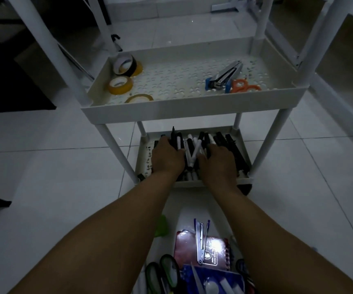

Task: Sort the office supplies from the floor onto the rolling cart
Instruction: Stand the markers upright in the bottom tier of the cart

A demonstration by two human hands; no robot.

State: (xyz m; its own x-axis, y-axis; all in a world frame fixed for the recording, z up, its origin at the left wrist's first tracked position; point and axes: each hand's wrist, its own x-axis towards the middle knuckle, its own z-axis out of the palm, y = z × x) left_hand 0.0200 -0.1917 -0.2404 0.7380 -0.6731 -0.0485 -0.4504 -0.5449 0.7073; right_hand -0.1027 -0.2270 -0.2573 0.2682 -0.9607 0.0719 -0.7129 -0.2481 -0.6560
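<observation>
Office supplies are lying partly on the rolling cart (192, 107) and partly on the floor (44, 177), so I judge that the sorting is somewhere in the middle. On the upper visible shelf (171, 81) the rolls of tape (121, 75) are sitting at the left end, and a stapler (224, 78) with orange scissors (245, 87) just beside it are lying at the right end. The lower shelf (143, 158) is holding a heap of black and white markers (194, 145), and both hands are reaching into this heap. The left hand (167, 158) is resting on the left part of the markers and the right hand (220, 164) on the right part, with a few white markers showing between them. The fingers of both hands are spreading over the markers and pressing or gathering them, but their tips are hidden among the pens, so I cannot tell if they are gripping any marker or only touching them. It seems the person is arranging the markers in their place. Much work is remaining: near the person, between the forearms, a second stapler (201, 240) is lying on a dark red notebook (201, 249), green scissors (165, 272) are lying to the left of it, a blue package (213, 279) is in front, and a green thing (161, 225) is showing beside the left forearm. These things are waiting on the floor for their shelf.
</observation>
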